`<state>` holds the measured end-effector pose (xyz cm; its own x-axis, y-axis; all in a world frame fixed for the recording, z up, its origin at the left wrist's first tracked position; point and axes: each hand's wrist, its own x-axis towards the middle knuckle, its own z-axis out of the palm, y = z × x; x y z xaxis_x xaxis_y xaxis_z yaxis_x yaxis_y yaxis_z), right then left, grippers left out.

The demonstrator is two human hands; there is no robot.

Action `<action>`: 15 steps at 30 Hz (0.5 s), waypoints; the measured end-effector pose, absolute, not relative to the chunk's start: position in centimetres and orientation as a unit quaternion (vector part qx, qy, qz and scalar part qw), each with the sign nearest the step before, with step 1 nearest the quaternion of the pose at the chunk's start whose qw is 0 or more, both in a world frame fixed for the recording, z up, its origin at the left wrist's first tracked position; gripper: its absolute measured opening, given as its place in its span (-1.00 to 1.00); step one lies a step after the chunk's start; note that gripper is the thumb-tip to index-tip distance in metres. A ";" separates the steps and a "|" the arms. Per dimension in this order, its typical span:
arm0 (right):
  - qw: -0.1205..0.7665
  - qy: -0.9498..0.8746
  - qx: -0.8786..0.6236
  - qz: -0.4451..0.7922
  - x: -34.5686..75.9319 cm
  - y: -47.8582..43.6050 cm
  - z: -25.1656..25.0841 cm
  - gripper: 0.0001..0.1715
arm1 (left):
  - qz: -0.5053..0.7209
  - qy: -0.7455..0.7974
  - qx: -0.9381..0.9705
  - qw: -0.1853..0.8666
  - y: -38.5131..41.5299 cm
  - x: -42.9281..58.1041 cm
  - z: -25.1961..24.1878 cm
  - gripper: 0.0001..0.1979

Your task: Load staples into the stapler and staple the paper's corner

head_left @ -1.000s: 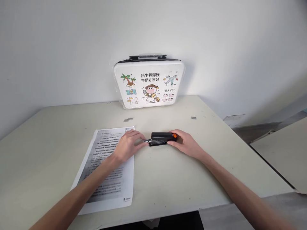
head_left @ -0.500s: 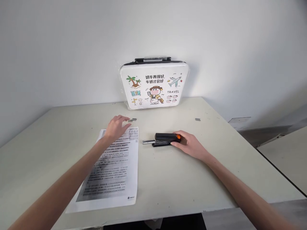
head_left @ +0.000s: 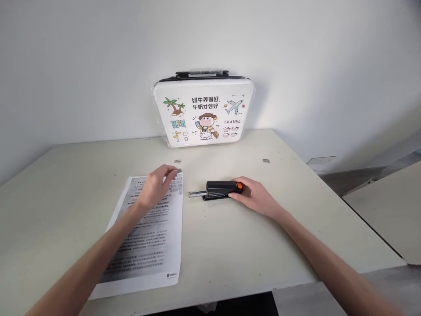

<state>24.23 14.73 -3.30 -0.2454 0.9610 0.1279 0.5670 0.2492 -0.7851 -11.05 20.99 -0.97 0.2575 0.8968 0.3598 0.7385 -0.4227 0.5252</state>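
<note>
Between the thumb and fingers of my left hand (head_left: 157,186) is a small grey strip of staples (head_left: 179,170). That hand is over the top part of a printed sheet of paper (head_left: 144,245). My right hand (head_left: 255,196) is closed around the rear end of a black stapler (head_left: 219,188) with an orange patch, which lies on the table. A metal staple tray (head_left: 197,194) sticks out of the stapler's front, toward the left. Another staple strip (head_left: 177,161) lies just beyond my left fingertips.
A white cartoon-printed case (head_left: 204,114) with a black handle leans against the wall at the back of the table (head_left: 230,250). A further staple strip (head_left: 266,160) lies at the right rear. Beyond the right edge is another pale surface (head_left: 391,210).
My left hand has picked up one of the two staple strips beside it and drawn it nearer. My right hand stays on the stapler. The whole view has shifted slightly.
</note>
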 end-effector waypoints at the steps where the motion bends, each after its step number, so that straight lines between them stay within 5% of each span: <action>1: 0.314 -0.724 -0.529 0.311 24.2 14.7 -3.3 -0.68 | 0.319 0.509 0.786 0.143 20.0 -10.4 -0.9 -0.63; 15: 0.297 -0.724 -0.548 0.297 23.9 14.6 -3.6 -0.65 | 0.331 0.407 0.833 0.174 16.2 -8.1 -1.6 -0.79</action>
